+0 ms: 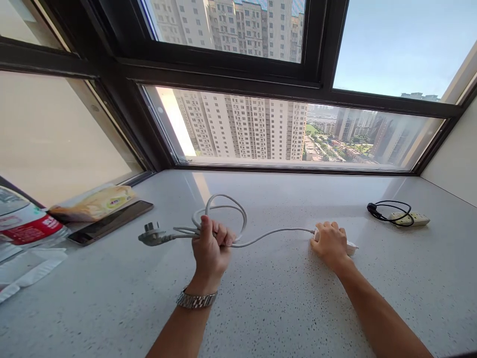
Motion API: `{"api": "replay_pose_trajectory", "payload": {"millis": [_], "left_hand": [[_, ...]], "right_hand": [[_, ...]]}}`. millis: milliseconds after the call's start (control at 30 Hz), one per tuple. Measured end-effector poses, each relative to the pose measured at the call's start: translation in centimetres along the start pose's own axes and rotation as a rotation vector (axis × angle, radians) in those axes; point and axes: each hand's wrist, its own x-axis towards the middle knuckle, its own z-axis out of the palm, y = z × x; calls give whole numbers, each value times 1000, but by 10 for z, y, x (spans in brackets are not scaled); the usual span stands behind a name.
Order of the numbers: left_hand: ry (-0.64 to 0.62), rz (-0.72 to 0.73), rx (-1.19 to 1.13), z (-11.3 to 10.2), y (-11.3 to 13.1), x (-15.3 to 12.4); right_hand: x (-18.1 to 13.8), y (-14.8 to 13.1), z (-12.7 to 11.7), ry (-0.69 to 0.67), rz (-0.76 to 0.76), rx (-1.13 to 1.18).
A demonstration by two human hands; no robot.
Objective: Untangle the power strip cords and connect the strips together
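A white power cable [227, 206] lies looped on the speckled stone sill [261, 308]. My left hand [209, 248], with a metal watch on the wrist, is closed round the gathered loops; the grey plug [151, 234] sticks out to its left. The cable runs right to a white power strip [351, 246], mostly hidden under my right hand [330, 243], whose fingers curl over it and press it to the sill.
A dark phone [112, 221] and a yellow packet [95, 203] lie at the left, with a red-labelled plastic bottle [26, 226] at the far left. A second power strip [410, 218] with black cable sits at the right. The window is behind.
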Motion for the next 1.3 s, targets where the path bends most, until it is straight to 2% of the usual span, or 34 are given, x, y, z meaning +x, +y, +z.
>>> {"api": "replay_pose_trajectory", "payload": {"millis": [200,267,333,433,500,600,667,833,967,1033,1167,1300], "left_hand": [[-268,14,185,5,-10,-13],[-367,-19,237,5,-15,-17],[-458,-76,286,5,-22,-22],[-588,-167,335,9,-35,-33],[-650,-203,358,12,-43,-41],[-662,-219,421,17,-53,-52],[-644,-215,464,19,-58,-57],[-648,-201,539,22,-64,-63],[-730,-142,635,25,-66,-64],[-809,-134,643,27,-64,-64],[-992,-253,541,32,-58,-68],[-978,-367,575,34,-54,-73]], "right_hand": [[-1,11,-2,-137,54,89],[-1,12,-5,-94,106,158],[-2,12,-8,9,154,266],[-5,9,-9,115,205,564],[-8,5,-6,119,203,872],[-16,-9,2,54,157,1295],[-23,-21,7,42,124,1428],[-41,-40,10,203,-6,1442],[-51,-44,10,365,-78,1386],[-53,-46,10,416,-111,1368],[-55,-50,7,501,-201,1287],[-52,-47,5,524,-296,1149]]}}
